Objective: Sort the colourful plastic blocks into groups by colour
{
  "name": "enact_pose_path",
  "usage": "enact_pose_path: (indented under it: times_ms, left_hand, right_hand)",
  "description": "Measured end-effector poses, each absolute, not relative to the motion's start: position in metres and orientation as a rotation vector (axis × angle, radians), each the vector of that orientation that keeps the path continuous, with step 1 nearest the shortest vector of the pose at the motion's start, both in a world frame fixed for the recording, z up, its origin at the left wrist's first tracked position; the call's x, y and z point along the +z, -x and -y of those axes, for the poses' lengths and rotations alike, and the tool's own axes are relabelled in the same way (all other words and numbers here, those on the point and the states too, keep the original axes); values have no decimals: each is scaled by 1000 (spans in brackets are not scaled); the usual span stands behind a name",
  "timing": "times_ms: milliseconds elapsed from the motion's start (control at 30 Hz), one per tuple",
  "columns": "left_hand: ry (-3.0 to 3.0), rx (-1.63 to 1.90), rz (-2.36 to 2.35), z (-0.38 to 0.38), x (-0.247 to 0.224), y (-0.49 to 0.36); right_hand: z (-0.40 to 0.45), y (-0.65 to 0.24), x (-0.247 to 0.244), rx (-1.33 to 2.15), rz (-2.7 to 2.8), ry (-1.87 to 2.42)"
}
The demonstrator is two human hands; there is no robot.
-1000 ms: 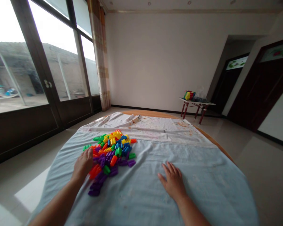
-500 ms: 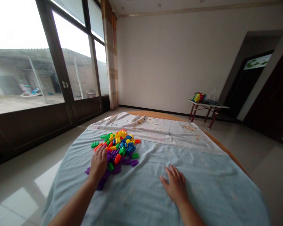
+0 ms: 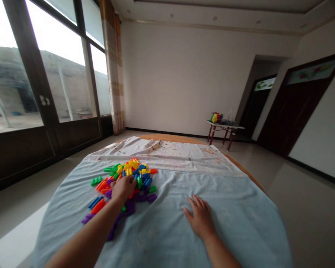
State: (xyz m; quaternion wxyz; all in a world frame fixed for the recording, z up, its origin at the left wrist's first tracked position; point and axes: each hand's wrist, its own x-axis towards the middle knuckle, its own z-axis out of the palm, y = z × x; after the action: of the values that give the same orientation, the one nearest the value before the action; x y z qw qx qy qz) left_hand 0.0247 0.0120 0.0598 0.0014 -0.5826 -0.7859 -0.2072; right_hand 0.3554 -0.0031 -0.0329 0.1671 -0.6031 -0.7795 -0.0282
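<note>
A loose pile of colourful plastic blocks (image 3: pixel 130 169) in yellow, green, blue, orange and purple lies on the left part of the cloth-covered table. Over the middle of the pile is my left hand (image 3: pixel 123 187), its fingers bent down among the blocks; what they hold, if anything, is hidden. Purple blocks (image 3: pixel 130 208) lie just right of my left wrist, and a blue block (image 3: pixel 95 203) is left of my forearm. My right hand (image 3: pixel 201 216) rests flat on the light blue cloth (image 3: pixel 167 230), fingers spread, touching no block.
A white patterned cloth (image 3: pixel 175 150) covers the far part of the round table, whose wooden edge (image 3: pixel 254 179) shows at the right. Beyond stands a small table (image 3: pixel 226 125) with a colourful bag (image 3: pixel 216 118). Glass doors (image 3: pixel 61 85) are at the left.
My left hand has moved right and deeper over the pile. Blue and orange blocks now show left of my forearm. The view has turned right; my right hand stays flat on the cloth.
</note>
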Motion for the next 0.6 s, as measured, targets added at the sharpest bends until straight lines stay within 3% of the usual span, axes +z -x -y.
enact_pose_path:
  times_ms: [267,533,600]
  left_hand:
    - [1629,-850,2531,-8,71,-6]
    - [2365,-1134,1878,52,21,-115]
    - [2542,-1073,1730,62,9,-131]
  right_hand:
    - [5,-356,-37,-181,2172,1611]
    - [-1,-362,-51,-282,2128,1503]
    - [-2,-364,-55,-306,2123,1471]
